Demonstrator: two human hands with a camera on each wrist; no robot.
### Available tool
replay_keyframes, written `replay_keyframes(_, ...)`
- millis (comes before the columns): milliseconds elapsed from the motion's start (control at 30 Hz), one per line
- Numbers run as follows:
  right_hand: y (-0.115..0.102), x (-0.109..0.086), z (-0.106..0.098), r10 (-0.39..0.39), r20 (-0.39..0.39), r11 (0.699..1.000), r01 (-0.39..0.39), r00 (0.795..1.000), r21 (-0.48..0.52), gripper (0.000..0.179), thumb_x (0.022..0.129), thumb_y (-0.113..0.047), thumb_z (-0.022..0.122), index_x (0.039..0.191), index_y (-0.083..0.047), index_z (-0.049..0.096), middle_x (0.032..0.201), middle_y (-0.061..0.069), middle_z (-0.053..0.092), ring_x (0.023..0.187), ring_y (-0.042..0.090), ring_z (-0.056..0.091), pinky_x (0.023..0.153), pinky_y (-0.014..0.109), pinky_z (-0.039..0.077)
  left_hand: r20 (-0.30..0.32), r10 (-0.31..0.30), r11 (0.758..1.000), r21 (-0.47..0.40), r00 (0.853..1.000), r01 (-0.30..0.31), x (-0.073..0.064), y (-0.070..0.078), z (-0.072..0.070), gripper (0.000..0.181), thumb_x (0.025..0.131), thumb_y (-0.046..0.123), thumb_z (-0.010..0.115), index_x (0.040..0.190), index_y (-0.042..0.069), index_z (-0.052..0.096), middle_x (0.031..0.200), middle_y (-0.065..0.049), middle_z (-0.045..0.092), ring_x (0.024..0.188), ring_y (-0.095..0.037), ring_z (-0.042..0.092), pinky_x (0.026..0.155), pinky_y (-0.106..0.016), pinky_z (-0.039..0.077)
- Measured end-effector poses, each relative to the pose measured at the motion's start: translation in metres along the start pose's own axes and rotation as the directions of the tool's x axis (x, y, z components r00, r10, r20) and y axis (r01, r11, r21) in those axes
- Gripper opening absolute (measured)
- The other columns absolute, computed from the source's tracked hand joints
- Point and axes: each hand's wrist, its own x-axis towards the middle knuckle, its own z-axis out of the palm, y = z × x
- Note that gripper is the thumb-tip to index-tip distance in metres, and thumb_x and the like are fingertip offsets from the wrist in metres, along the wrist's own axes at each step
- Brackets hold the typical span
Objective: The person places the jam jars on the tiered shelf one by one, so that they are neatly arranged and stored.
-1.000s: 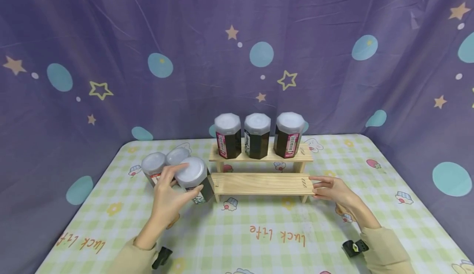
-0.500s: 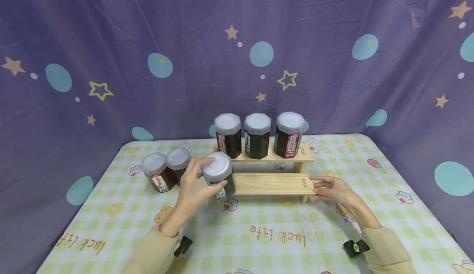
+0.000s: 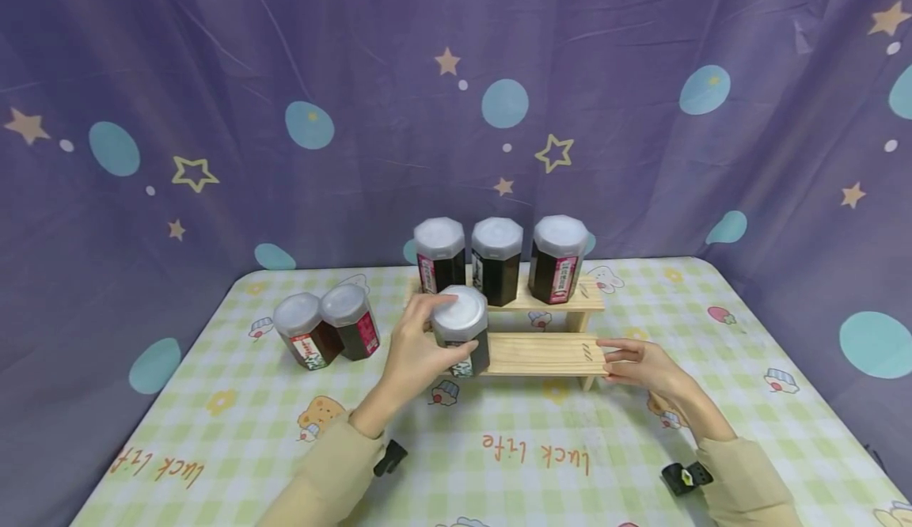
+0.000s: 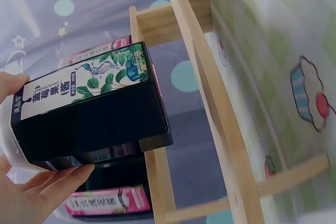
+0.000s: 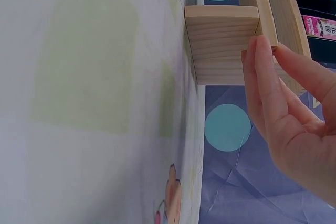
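Note:
My left hand (image 3: pixel 420 350) grips a dark eight-sided jam jar (image 4: pixel 89 114) by its white lid (image 3: pixel 460 311), thumb on one side and fingers on the other. Its label shows leaves and blueberries. The jar hangs over the left half of the lower board of a two-step wooden rack (image 3: pixel 545 353); in the left wrist view a gap separates its base from that board. My right hand (image 3: pixel 644 366) pinches the right end of the lower board, thumb and fingertips (image 5: pixel 261 45) at its edge.
Three similar jars (image 3: pixel 496 270) stand in a row on the rack's upper step. Two more jars, one with a white-and-red label (image 3: pixel 309 350) and one with a red label (image 3: pixel 366 333), stand on the checked tablecloth (image 3: pixel 235 432) to the left. A purple curtain (image 3: pixel 385 115) rises behind.
My left hand has carried the jar rightward, from beside the two left jars to over the lower board. The right hand has stayed at the board's end.

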Motion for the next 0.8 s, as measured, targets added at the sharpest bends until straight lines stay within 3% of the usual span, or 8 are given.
replay_keyframes(400,0.000,0.000,0.000,0.006,-0.009,1.000,-0.006,1.000,-0.005,0.052,0.086,-0.002,0.054,0.129,0.016,0.030,0.106,0.021,0.056,0.083,0.012,0.061,0.079,0.038,0.048,0.060,0.012,1.000,-0.027,0.998,-0.011,0.010,0.010,0.026,0.055,0.059,0.015,0.081,0.108,0.008,0.056,0.104,-0.009,0.050,0.091,-0.022,0.053,0.072,-0.037,0.048)
replay_keyframes(800,0.000,0.000,0.001,0.009,-0.029,1.000,-0.009,1.000,-0.016,0.051,0.086,-0.001,0.053,0.129,0.015,0.031,0.106,0.021,0.056,0.083,0.012,0.061,0.079,0.038,0.048,0.092,0.047,0.998,-0.039,0.995,-0.044,0.017,0.014,0.050,0.056,0.060,0.017,0.081,0.108,0.007,0.055,0.105,-0.009,0.051,0.092,-0.022,0.053,0.073,-0.029,0.049)
